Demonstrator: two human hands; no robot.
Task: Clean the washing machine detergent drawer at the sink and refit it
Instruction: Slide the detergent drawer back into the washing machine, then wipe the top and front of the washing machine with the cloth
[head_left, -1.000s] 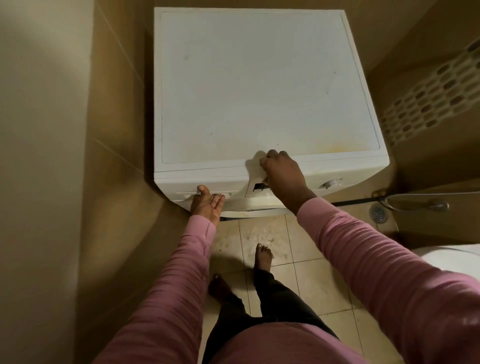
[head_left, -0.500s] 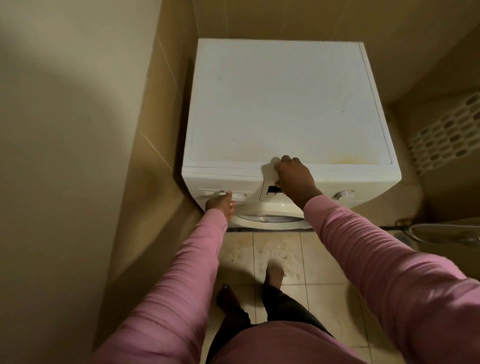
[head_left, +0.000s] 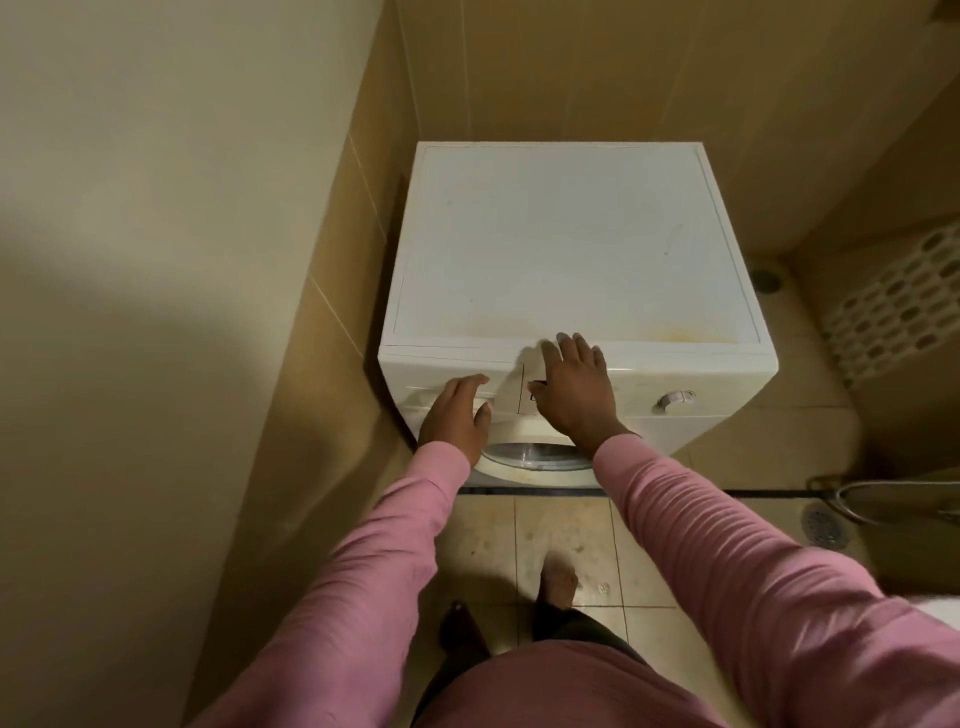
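A white front-loading washing machine (head_left: 571, 249) stands in a tiled corner. Its detergent drawer (head_left: 415, 397) sits flush in the upper left of the front panel. My left hand (head_left: 457, 415) lies over the drawer front, fingers spread, holding nothing. My right hand (head_left: 576, 389) hovers over the control panel by the top front edge, fingers apart and blurred by motion, hiding most of the dark display. Below both hands the round door (head_left: 535, 457) shows.
A dial (head_left: 674, 400) sits on the panel's right. Tiled walls close in at the left and behind. A perforated white basket (head_left: 893, 312) stands at the right, with a floor drain (head_left: 826, 527) and a metal hose (head_left: 883, 496) near it. My bare feet are on the floor tiles.
My right hand has let go of the machine's top front edge and opened. My left hand has turned palm down over the drawer front. The camera has drawn back from the machine.
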